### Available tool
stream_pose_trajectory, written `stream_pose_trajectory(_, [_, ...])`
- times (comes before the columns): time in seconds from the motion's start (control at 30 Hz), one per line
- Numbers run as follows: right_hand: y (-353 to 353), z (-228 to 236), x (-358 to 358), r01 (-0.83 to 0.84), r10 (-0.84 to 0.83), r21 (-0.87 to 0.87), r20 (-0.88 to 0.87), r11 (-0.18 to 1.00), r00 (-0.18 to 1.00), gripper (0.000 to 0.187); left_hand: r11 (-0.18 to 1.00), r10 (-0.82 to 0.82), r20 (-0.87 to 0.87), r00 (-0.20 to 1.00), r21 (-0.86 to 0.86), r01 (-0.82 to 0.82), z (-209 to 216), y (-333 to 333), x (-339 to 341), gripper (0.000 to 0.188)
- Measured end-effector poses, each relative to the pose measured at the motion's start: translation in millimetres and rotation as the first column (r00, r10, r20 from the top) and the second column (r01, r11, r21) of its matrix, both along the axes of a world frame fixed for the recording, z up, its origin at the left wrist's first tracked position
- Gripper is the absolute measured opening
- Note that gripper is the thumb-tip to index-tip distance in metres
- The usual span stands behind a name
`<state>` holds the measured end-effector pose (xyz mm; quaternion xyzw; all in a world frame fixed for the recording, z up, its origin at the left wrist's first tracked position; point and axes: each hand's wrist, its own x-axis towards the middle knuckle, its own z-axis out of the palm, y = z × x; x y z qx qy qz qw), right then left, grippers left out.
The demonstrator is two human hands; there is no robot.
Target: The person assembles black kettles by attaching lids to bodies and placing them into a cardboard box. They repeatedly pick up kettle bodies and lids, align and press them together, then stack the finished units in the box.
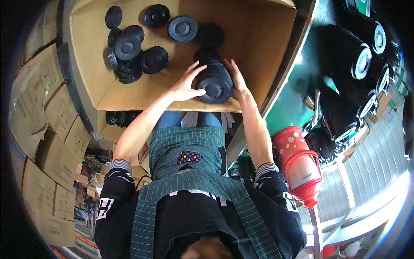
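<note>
A stack of black round lids (214,89) stands inside an open cardboard box (254,52), near the box's near wall. My left hand (188,84) lies against the stack's left side, its thumb touching the top lid's edge and its fingers spread along the side. From the right, my right hand (237,81) presses on the same stack, partly hidden behind it. Between them the two hands clasp the stack. Beyond it are a flat dark lid (210,35), a grey-black lid (183,29) and another black lid (156,16).
A loose heap of black lids (128,46) fills the box's left part. Stacked cartons (39,99) line the left side. On the right, a green-topped table (280,114) carries several black cylindrical containers (362,60) with pale round ends. A red flowered thermos (297,166) stands by my right forearm.
</note>
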<state>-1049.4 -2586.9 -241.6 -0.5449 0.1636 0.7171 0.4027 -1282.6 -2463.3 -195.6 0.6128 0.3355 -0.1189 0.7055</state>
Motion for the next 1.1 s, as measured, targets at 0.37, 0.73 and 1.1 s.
stream_pose_trajectory(0.37, [-12,46,10,0.086,-0.091,-0.058,-0.091,0.995,0.992,0.096,0.960,0.269,-0.102,0.958,-0.056,-0.276,-9,-44,7,0.119])
stream_pose_trajectory(0.73, [-38,46,17,0.156,-0.129,-0.114,0.210,0.981,0.969,0.086,0.826,0.545,-0.171,0.821,-0.063,-0.561,-10,3,-21,0.077])
stream_pose_trajectory(1.1, [-64,37,18,0.298,-0.277,-0.031,0.285,0.954,0.918,0.081,0.750,0.654,-0.396,0.644,0.231,-0.620,-54,23,-70,0.061])
